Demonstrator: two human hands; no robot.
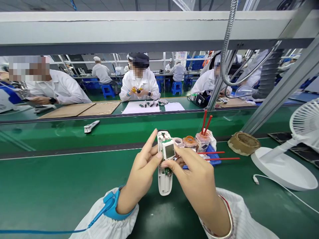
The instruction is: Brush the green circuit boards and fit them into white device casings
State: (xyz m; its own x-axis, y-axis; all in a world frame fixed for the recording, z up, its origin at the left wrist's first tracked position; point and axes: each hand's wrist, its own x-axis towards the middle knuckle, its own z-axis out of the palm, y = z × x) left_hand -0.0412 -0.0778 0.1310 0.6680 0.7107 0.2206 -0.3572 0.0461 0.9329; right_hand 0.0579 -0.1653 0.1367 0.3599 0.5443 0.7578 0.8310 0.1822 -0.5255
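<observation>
A long white plastic housing is held upright above the green bench, its open side showing a green circuit board and wires. My left hand grips its left edge, thumb near the small screen and index finger stretched up along the side. A square display module with a white frame lies tilted over the housing's upper half. My right hand pinches that module at its right and lower edge between thumb and fingers. A blue wrist strap with a cord is on my left wrist.
Tape rolls, a bottle and red sticks stand in a blue tray behind my right hand. Further right are a brown tape roll and a white fan. Another white device lies on the conveyor. Co-workers sit opposite.
</observation>
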